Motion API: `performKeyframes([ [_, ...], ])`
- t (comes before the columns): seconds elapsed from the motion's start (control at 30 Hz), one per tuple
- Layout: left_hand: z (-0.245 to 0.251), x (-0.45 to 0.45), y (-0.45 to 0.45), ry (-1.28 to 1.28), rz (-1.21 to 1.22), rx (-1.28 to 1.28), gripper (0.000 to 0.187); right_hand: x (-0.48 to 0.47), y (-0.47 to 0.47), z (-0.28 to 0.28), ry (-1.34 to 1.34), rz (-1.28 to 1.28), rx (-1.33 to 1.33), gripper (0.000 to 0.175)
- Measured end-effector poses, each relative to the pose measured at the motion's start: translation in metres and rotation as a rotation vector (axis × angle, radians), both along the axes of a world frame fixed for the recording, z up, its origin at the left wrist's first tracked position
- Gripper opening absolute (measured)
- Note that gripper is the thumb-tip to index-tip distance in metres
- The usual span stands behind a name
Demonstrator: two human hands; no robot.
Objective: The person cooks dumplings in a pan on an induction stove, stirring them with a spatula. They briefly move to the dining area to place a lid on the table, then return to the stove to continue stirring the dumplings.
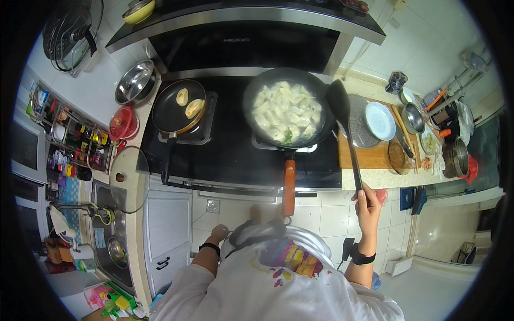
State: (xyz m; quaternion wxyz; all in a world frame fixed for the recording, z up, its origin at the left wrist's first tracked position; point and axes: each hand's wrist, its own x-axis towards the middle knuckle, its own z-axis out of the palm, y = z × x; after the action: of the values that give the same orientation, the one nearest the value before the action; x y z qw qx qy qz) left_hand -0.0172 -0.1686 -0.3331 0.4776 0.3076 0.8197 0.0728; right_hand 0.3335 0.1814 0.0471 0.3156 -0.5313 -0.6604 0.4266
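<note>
In my right hand [366, 204] is the handle of a black cooking spatula [354, 154]. Its broad head is raised to the right rim of a dark wok [251, 86], over the counter side. Many pale dumplings [287, 108] crowd the steaming water in the wok, with a bit of green near the front. The wok's orange-brown handle [289, 186] points towards me. My left hand [220, 232] hangs low beside my shirt, away from the cooktop; its fingers look curled, but their grip is unclear. Two browned dumplings [194, 108] lie in a black frying pan [166, 108] on the left burner.
On the right counter, a wooden cutting board [349, 154] bears a white plate [380, 121], a rolling pin [401, 124], a knife [403, 144] and a glass bowl [397, 160]. A glass lid [128, 180] overhangs the left counter by the sink [100, 192]. A red pot [123, 122] stands behind it.
</note>
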Motion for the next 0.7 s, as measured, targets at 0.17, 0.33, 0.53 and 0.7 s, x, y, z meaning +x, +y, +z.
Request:
performKeyframes([
  [0.17,0.013,0.002,0.003,0.009,-0.06,-0.005,0.033,-0.002,0.0,-0.001,0.007,0.018,0.013,0.035],
  [0.33,0.02,0.002,0.006,0.039,-0.114,0.0,0.034,-0.001,0.001,-0.005,-0.003,0.037,0.047,0.032],
  [0.53,0.027,0.005,0.009,0.096,-0.108,0.062,0.032,-0.008,-0.001,-0.01,0.077,0.086,0.022,0.029],
  [0.7,0.023,0.003,0.011,0.133,-0.21,0.083,0.031,-0.027,-0.002,0.007,0.034,0.189,-0.201,0.031],
])
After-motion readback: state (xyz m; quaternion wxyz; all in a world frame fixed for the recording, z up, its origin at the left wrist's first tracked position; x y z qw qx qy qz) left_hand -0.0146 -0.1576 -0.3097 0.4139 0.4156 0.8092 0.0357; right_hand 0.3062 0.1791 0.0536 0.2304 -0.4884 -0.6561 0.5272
